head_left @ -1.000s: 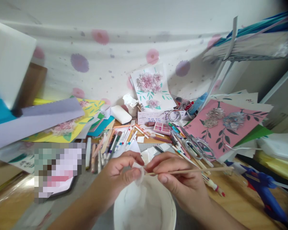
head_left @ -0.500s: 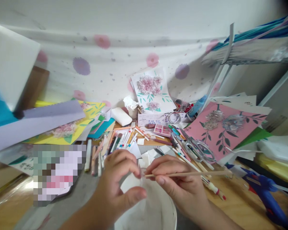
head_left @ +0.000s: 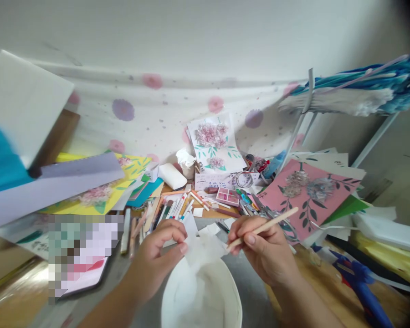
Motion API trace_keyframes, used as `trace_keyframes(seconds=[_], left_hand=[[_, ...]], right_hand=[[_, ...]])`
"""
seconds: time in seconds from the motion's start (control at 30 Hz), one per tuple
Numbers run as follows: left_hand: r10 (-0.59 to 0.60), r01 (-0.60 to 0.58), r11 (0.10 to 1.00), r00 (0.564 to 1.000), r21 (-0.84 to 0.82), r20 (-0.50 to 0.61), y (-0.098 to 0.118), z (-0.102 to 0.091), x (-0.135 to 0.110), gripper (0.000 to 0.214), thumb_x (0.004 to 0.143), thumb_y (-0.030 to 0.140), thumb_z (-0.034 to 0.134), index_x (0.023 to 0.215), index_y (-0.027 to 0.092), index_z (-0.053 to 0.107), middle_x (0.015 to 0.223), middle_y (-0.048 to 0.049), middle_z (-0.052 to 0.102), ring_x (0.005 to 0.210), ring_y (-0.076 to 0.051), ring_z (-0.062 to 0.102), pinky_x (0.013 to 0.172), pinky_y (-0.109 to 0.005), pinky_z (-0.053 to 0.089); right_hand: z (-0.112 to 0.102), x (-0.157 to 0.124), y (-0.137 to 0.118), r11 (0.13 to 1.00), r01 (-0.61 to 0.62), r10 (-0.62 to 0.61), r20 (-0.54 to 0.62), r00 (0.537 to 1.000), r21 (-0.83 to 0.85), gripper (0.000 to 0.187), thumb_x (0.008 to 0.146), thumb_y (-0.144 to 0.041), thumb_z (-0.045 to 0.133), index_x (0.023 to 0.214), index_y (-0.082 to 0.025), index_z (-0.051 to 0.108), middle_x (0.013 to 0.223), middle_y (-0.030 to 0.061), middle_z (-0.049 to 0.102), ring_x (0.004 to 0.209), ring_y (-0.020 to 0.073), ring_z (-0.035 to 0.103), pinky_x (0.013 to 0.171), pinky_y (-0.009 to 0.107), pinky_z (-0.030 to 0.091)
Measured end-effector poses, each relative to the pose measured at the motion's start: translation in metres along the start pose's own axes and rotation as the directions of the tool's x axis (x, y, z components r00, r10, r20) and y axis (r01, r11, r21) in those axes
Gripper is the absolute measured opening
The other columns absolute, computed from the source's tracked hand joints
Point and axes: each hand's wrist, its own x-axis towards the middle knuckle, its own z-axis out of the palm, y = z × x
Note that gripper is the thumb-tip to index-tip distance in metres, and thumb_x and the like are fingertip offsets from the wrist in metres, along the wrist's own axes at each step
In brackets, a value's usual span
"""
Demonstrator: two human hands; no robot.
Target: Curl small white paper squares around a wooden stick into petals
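Between finger and thumb, my left hand pinches the edge of a thin, see-through white square of paper. My right hand grips a slim wooden stick, slanted up to the right. The stick's lower tip is at the paper's right edge; whether it touches I cannot tell. Below both hands stands a white tub with faint grey smears inside. The paper hangs over the tub's far rim.
Pens and pencils lie beyond my hands, near a pink palette. Flower pictures on white and pink card are behind. A blue glue gun lies right; a partly blurred-out phone lies left.
My hands have moved apart, and the paper now shows spread between them. The stick has tilted from nearly level to slanting up to the right. The view has also shifted.
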Motion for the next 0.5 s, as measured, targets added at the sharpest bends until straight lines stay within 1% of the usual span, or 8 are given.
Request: trace_keyframes(seconds=[0.1,0.2,0.27,0.33,0.37,0.4,0.43,0.5], left_hand=[[0.006,-0.006,1.0,1.0,0.023,0.018,-0.003,-0.003,-0.001,0.019,0.083,0.023,0.058,0.064,0.02,0.057,0.085,-0.0041,0.059,0.086,-0.023,0.057,0.082,-0.034,0.042],[0.035,-0.043,0.997,0.99,0.06,0.137,-0.003,-0.005,0.0,0.016,0.081,0.02,0.058,0.064,0.02,0.057,0.09,-0.0045,0.059,0.091,-0.024,0.057,0.086,-0.036,0.042],[0.055,-0.076,0.994,0.968,0.073,0.246,-0.001,-0.005,0.0,0.013,0.076,0.019,0.06,0.064,0.02,0.06,0.091,-0.0045,0.06,0.093,-0.025,0.058,0.088,-0.036,0.042],[0.053,-0.087,0.992,0.948,0.097,0.314,0.0,-0.003,0.001,0.008,0.074,0.02,0.063,0.067,0.02,0.064,0.094,-0.0052,0.061,0.098,-0.026,0.057,0.09,-0.037,0.041],[0.047,-0.088,0.99,0.945,0.114,0.324,0.0,-0.002,0.0,0.005,0.075,0.022,0.064,0.07,0.021,0.066,0.095,-0.0057,0.062,0.101,-0.027,0.057,0.092,-0.039,0.04],[0.04,-0.085,0.988,0.948,0.129,0.316,-0.001,-0.001,0.0,0.005,0.077,0.023,0.063,0.073,0.021,0.067,0.097,-0.0062,0.061,0.103,-0.028,0.056,0.093,-0.04,0.039],[0.034,-0.077,0.988,0.955,0.136,0.294,-0.002,0.001,0.0,0.007,0.078,0.025,0.063,0.075,0.021,0.067,0.097,-0.0064,0.062,0.104,-0.029,0.055,0.094,-0.04,0.038],[0.028,-0.059,0.99,0.972,0.127,0.233,-0.006,0.003,-0.001,0.01,0.081,0.028,0.062,0.075,0.022,0.067,0.095,-0.0059,0.062,0.102,-0.028,0.056,0.095,-0.04,0.037]], right_hand=[[-0.002,-0.001,-0.006,1.0,-0.005,0.007,0.051,0.999,-0.023,0.006,0.084,-0.027,0.073,0.083,-0.021,0.076,0.079,0.0037,0.075,0.06,0.0134,0.074,0.054,0.021,0.06],[0.0,0.002,-0.013,0.995,-0.033,0.049,0.167,0.985,-0.096,0.004,0.081,-0.024,0.075,0.083,-0.021,0.076,0.077,0.0044,0.075,0.064,0.0153,0.073,0.059,0.026,0.059],[0.005,0.005,-0.022,0.969,-0.009,0.086,0.302,0.949,-0.249,0.005,0.078,-0.018,0.077,0.082,-0.02,0.078,0.079,0.0064,0.077,0.071,0.0181,0.072,0.066,0.03,0.058],[0.01,-0.002,-0.032,0.86,0.152,0.094,0.443,0.892,-0.488,0.01,0.081,-0.018,0.073,0.089,-0.023,0.078,0.088,0.0061,0.076,0.076,0.0179,0.07,0.07,0.031,0.056],[0.011,-0.01,-0.036,0.811,0.208,0.071,0.444,0.893,-0.546,0.011,0.083,-0.021,0.072,0.091,-0.025,0.078,0.088,0.0057,0.074,0.075,0.0185,0.07,0.068,0.032,0.056],[0.01,-0.024,-0.04,0.781,0.23,0.051,0.427,0.903,-0.581,0.011,0.084,-0.025,0.071,0.093,-0.027,0.078,0.084,0.0046,0.073,0.075,0.0197,0.069,0.067,0.033,0.056],[0.007,-0.041,-0.042,0.755,0.178,0.04,0.315,0.948,-0.632,0.013,0.084,-0.028,0.072,0.096,-0.031,0.076,0.087,0.0035,0.072,0.074,0.0202,0.069,0.067,0.033,0.057],[-0.005,-0.085,-0.038,0.724,0.126,-0.034,0.146,0.989,-0.679,0.016,0.089,-0.032,0.066,0.104,-0.037,0.07,0.105,0.0033,0.071,0.089,0.0222,0.068,0.07,0.034,0.059]])
